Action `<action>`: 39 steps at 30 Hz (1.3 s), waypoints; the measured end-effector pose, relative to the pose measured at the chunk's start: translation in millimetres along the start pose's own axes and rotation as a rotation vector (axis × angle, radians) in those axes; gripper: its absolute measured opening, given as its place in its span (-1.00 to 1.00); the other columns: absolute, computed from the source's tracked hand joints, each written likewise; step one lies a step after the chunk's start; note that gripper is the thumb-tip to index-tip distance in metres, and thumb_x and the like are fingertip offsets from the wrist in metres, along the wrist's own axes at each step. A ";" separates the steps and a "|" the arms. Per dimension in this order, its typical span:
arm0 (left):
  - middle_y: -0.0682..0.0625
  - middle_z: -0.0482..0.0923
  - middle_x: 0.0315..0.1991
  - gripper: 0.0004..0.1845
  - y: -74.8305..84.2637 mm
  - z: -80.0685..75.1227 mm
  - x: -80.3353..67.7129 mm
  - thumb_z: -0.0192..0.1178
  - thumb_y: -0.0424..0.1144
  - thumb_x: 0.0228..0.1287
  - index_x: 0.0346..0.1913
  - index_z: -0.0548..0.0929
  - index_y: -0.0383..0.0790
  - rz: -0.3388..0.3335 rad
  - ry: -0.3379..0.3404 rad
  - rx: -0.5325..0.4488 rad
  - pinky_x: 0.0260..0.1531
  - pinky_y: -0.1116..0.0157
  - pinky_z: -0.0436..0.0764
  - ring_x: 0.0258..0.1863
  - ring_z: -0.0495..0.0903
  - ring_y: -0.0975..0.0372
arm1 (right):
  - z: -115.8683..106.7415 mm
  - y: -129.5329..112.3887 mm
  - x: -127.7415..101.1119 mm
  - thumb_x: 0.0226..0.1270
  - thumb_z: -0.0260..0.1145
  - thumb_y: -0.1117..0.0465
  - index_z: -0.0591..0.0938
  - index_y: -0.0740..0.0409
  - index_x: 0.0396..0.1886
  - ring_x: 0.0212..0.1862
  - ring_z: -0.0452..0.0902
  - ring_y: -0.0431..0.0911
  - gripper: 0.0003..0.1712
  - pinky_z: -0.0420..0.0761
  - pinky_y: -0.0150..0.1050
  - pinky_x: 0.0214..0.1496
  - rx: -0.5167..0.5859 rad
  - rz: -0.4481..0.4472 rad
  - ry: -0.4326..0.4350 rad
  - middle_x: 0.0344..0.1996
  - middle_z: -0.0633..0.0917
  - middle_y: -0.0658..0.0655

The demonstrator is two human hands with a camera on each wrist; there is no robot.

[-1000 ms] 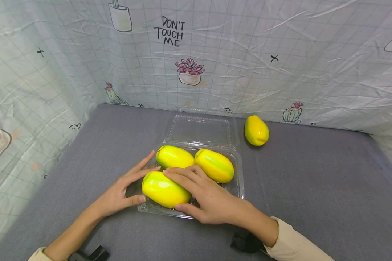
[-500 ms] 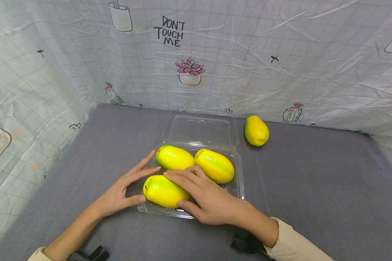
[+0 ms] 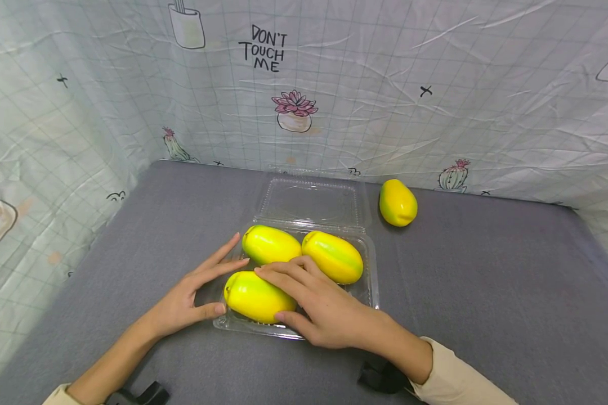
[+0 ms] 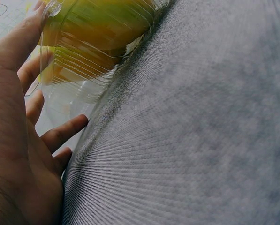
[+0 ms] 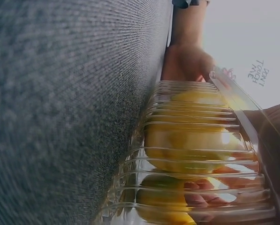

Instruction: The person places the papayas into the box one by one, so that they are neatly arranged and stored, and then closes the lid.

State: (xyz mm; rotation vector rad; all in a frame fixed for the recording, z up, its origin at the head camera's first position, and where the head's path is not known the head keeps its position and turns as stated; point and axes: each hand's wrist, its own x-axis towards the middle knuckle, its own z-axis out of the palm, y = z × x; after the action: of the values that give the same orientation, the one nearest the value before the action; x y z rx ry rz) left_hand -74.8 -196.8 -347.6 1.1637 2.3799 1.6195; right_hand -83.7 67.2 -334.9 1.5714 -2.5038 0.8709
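Observation:
A clear plastic clamshell box (image 3: 371, 281) lies with its ribbed lid (image 3: 309, 202) folded back. Two yellow-green mangoes, the back left one (image 3: 271, 244) and the back right one (image 3: 332, 257), sit inside it. My right hand (image 3: 329, 306) grips a third, the front mango (image 3: 255, 298), in the front left of the box, fingers over its top and thumb at its near side. At the box's left side, my left hand (image 3: 190, 292) has spread fingers and its thumb at the rim. Mangoes show through the box wall (image 4: 79, 70) in the left wrist view.
Another mango (image 3: 398, 203) lies on the grey cloth (image 3: 476, 292) beyond the box, to the right of the lid. A printed curtain (image 3: 365, 101) hangs along the back and sides of the table. Dark wrist mounts (image 3: 382, 376) sit at both wrists.
The front mango has dropped slightly and turned under my right hand, now lying lower in the box. The right thumb has shifted a little; the left hand stays in place.

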 end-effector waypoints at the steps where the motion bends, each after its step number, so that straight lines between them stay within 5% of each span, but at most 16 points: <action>1: -0.27 -0.18 0.36 -0.38 0.0 0.0 0.1 0.16 -0.15 0.14 0.24 0.29 -0.34 -0.001 0.000 -0.001 -0.01 -0.31 -0.11 0.31 -0.19 -0.14 | -0.2 -0.1 0.0 0.28 0.11 0.03 0.10 -0.06 0.35 0.10 0.12 -0.22 -0.32 0.21 -0.31 0.12 -0.001 0.001 -0.001 0.26 0.19 -0.15; 15: -0.27 -0.17 0.36 -0.38 -0.1 0.0 0.0 0.17 -0.16 0.14 0.23 0.29 -0.35 0.004 0.001 0.006 0.02 -0.28 -0.10 0.31 -0.18 -0.14 | 0.2 0.5 -0.7 0.29 0.10 0.04 0.12 -0.05 0.34 0.09 0.13 -0.21 -0.34 0.21 -0.31 0.12 -0.023 -0.001 -0.002 0.24 0.20 -0.12; 23: -0.27 -0.16 0.36 -0.39 -1.0 0.1 -0.5 0.17 -0.18 0.14 0.23 0.30 -0.35 0.013 0.003 0.018 0.22 0.36 -0.08 0.31 -0.17 -0.15 | 0.5 -0.6 -0.8 0.29 0.09 0.04 0.14 -0.04 0.33 0.02 0.14 -0.22 -0.36 0.23 -0.33 0.07 -0.028 -0.001 -0.001 0.20 0.24 -0.11; 36: -0.29 -0.16 0.36 -0.39 -1.6 0.3 -0.8 0.16 -0.16 0.16 0.23 0.29 -0.36 0.027 0.000 0.017 0.22 0.32 -0.07 0.31 -0.17 -0.15 | 0.6 -1.0 -0.8 0.29 0.07 0.03 0.14 -0.05 0.33 0.05 0.13 -0.23 -0.37 0.21 -0.32 0.08 -0.039 0.003 0.000 0.22 0.22 -0.11; 39: -0.28 -0.16 0.36 -0.39 -1.5 0.2 -1.0 0.16 -0.17 0.15 0.23 0.29 -0.36 0.019 0.002 0.019 0.22 0.16 -0.06 0.31 -0.17 -0.15 | 0.6 -1.2 -0.7 0.29 0.07 0.03 0.14 -0.05 0.33 0.05 0.13 -0.22 -0.37 0.22 -0.32 0.08 -0.039 0.005 0.002 0.21 0.22 -0.11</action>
State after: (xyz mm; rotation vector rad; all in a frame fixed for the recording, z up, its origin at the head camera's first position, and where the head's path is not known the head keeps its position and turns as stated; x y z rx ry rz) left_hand -74.9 -197.5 -349.2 1.1915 2.3987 1.6075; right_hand -82.2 67.2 -335.1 1.5530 -2.5086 0.8185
